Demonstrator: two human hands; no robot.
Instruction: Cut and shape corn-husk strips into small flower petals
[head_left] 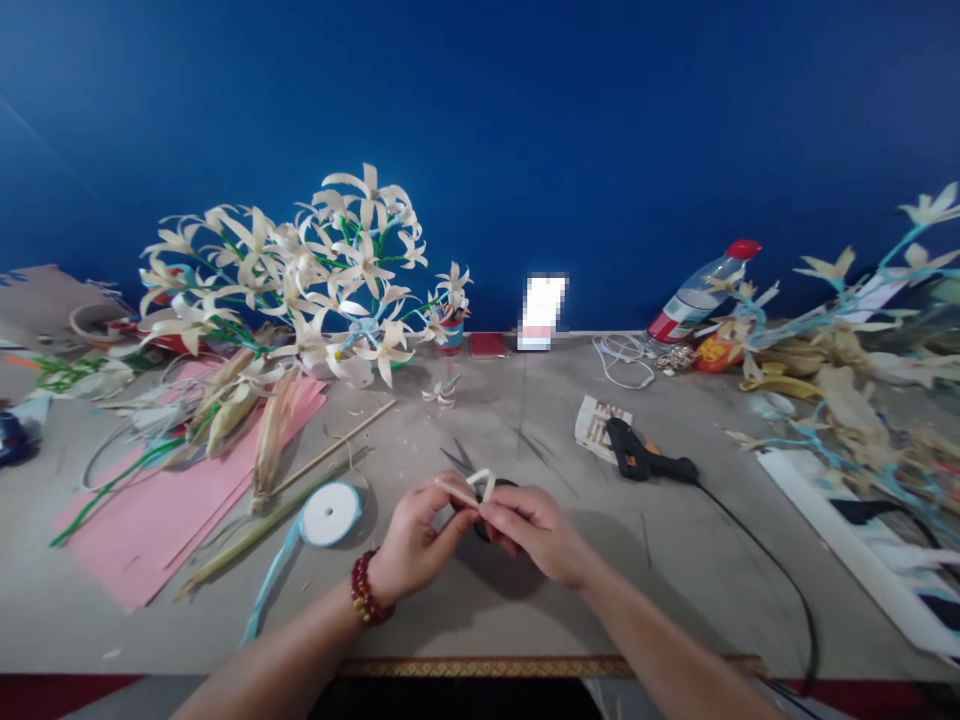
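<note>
The wall (480,130) is deep blue, the surface (600,620) grey-brown. The strip (457,491) and the flowers (366,264) are cream, the paper (135,540) pink, the ribbon (268,588) pale blue, the glue gun (637,456) black, the bracelet (361,582) dark red; the trim (487,667) is gold-patterned on brown.

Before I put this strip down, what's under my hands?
Scissors: the blades and parts of the dark handles show. Your left hand, right hand and the strip cover the rest.

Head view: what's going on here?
A person's left hand and right hand hold a pale folded strip between their fingertips, above the tabletop. Scissors lie partly hidden behind the hands. A blue ribbon roll lies to the left, a black glue gun to the right. Pale flowers stand behind, leftward.
</note>
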